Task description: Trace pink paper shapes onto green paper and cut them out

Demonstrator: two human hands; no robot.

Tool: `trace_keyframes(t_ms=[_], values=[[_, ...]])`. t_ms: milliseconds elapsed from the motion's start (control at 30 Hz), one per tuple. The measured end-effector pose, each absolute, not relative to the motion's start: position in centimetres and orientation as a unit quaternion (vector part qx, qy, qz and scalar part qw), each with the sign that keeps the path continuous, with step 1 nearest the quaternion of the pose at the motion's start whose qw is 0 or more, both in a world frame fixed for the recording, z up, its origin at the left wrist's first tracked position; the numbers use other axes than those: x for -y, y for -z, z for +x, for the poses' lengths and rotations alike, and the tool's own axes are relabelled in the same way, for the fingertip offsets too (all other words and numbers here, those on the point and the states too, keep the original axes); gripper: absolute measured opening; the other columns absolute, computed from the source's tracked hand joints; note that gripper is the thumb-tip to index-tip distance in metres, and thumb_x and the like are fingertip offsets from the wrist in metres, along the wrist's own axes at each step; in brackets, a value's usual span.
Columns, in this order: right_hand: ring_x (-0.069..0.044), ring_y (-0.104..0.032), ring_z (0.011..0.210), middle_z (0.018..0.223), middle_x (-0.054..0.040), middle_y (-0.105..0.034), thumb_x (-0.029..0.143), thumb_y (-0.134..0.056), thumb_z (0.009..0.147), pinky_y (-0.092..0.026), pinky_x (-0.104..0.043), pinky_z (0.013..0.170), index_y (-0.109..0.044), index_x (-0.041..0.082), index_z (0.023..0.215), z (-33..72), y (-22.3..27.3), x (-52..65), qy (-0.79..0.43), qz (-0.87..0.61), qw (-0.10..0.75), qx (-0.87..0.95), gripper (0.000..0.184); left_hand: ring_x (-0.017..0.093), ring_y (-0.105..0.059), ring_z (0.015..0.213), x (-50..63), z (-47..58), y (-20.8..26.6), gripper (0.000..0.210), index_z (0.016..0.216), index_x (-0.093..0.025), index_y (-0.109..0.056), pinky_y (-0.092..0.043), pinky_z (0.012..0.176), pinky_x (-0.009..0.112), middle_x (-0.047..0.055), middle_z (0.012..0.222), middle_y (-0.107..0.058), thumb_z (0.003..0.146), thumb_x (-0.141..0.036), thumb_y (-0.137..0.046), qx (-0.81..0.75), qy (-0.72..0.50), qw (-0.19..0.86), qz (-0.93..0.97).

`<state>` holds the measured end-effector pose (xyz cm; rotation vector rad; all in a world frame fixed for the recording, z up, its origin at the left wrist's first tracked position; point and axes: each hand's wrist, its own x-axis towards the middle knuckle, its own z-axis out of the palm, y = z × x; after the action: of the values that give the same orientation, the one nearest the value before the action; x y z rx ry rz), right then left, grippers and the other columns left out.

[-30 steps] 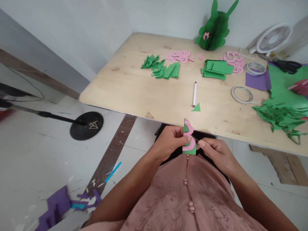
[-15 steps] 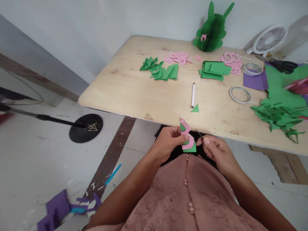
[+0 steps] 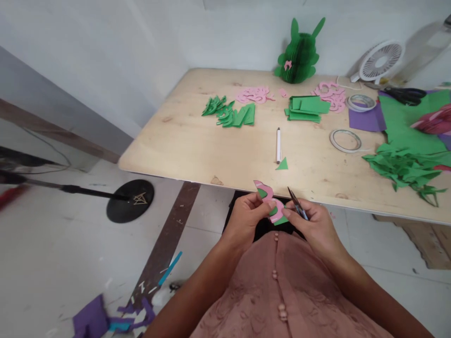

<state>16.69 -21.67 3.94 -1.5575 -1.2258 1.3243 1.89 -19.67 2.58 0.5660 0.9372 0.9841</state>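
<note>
My left hand (image 3: 246,215) is closed, thumb on top, on a curvy pink paper cutout (image 3: 279,209) laid over green paper (image 3: 281,220). My right hand (image 3: 314,224) is wrapped around small dark scissors (image 3: 297,203), their pointed tips facing up and away from me. The right thumb and fingertip also touch the right edge of the layered paper. Both hands are just off the table's front edge, above my lap. A small green paper triangle (image 3: 283,164) and a white pen (image 3: 278,145) lie on the table in front of them.
On the wooden table (image 3: 169,150) are green cutouts (image 3: 229,112), pink cutouts (image 3: 252,95), stacked green strips (image 3: 306,109), tape rolls (image 3: 345,141), green scraps (image 3: 405,169) and black-handled scissors (image 3: 405,95). A green paper rabbit (image 3: 299,58) and a white fan (image 3: 382,61) stand behind. Purple scraps (image 3: 90,315) litter the floor.
My right hand has moved left to the paper, its fingertips now touching it, and the scissors' blades show more. The layered paper has tilted, its top leaning left. The camera view has shifted slightly.
</note>
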Motion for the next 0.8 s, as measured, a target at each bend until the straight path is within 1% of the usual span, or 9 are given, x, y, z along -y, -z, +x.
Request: trace_keyframes(t_ms=[100, 233, 333, 500, 633, 733, 800], values=[[-0.01, -0.04, 0.054, 0.058, 0.0034, -0.048, 0.032, -0.062, 0.075, -0.034, -0.022, 0.052, -0.06, 0.017, 0.066, 16.8, -3.9, 21.7, -0.515, -0.609, 0.365, 0.48, 0.018, 0.009, -0.055, 0.063, 19.6, 2.0, -2.4, 0.02, 0.07, -0.012, -0.067, -0.047, 0.064, 0.022, 0.001, 0.068, -0.063, 0.062, -0.024, -0.08, -0.433, -0.445, 0.744, 0.248], [-0.013, -0.045, 0.058, 0.06, 0.0015, -0.051, 0.034, -0.062, 0.073, -0.037, -0.023, 0.055, -0.06, 0.017, 0.065, 17.0, -3.7, 21.6, -0.5, -0.612, 0.366, 0.491, 0.019, 0.01, -0.056, 0.063, 19.5, 2.0, -2.4, 0.022, 0.069, -0.012, -0.066, -0.049, 0.064, 0.023, 0.001, 0.067, -0.063, 0.06, -0.026, -0.081, -0.436, -0.432, 0.751, 0.244], [-0.013, -0.045, 0.058, 0.06, 0.0016, -0.051, 0.034, -0.063, 0.072, -0.037, -0.024, 0.055, -0.06, 0.018, 0.065, 17.2, -3.6, 21.4, -0.496, -0.617, 0.356, 0.497, 0.018, 0.011, -0.057, 0.063, 19.5, 1.9, -2.5, 0.023, 0.071, -0.012, -0.066, -0.05, 0.064, 0.023, 0.002, 0.068, -0.063, 0.062, -0.027, -0.081, -0.436, -0.426, 0.753, 0.25], [-0.013, -0.046, 0.058, 0.059, 0.002, -0.052, 0.03, -0.062, 0.072, -0.038, -0.024, 0.056, -0.059, 0.018, 0.062, 17.7, -3.9, 21.0, -0.522, -0.596, 0.336, 0.51, 0.016, 0.012, -0.059, 0.065, 19.2, 1.4, -2.6, 0.024, 0.072, -0.012, -0.067, -0.051, 0.063, 0.024, 0.003, 0.071, -0.065, 0.062, -0.029, -0.081, -0.438, -0.396, 0.76, 0.273], [-0.011, -0.044, 0.054, 0.056, 0.0033, -0.051, 0.028, -0.061, 0.073, -0.036, -0.023, 0.053, -0.059, 0.017, 0.061, 18.1, -4.3, 20.5, -0.533, -0.585, 0.322, 0.52, 0.016, 0.012, -0.059, 0.061, 18.9, 1.2, -2.5, 0.024, 0.07, -0.011, -0.069, -0.051, 0.061, 0.024, 0.005, 0.068, -0.066, 0.063, -0.031, -0.08, -0.435, -0.369, 0.765, 0.299], [-0.01, -0.044, 0.053, 0.055, 0.0034, -0.052, 0.027, -0.063, 0.073, -0.036, -0.022, 0.052, -0.061, 0.017, 0.06, 18.3, -4.5, 20.0, -0.542, -0.577, 0.328, 0.515, 0.017, 0.011, -0.059, 0.058, 18.8, 1.3, -2.6, 0.021, 0.068, -0.01, -0.069, -0.051, 0.059, 0.023, 0.005, 0.065, -0.066, 0.065, -0.029, -0.079, -0.44, -0.379, 0.755, 0.306], [-0.011, -0.047, 0.056, 0.058, 0.0023, -0.055, 0.03, -0.065, 0.074, -0.039, -0.023, 0.054, -0.064, 0.017, 0.062, 18.3, -4.5, 19.9, -0.555, -0.568, 0.348, 0.498, 0.017, 0.011, -0.059, 0.058, 18.8, 1.5, -2.8, 0.019, 0.068, -0.011, -0.069, -0.052, 0.059, 0.022, 0.004, 0.065, -0.066, 0.065, -0.027, -0.079, -0.443, -0.4, 0.747, 0.292]])
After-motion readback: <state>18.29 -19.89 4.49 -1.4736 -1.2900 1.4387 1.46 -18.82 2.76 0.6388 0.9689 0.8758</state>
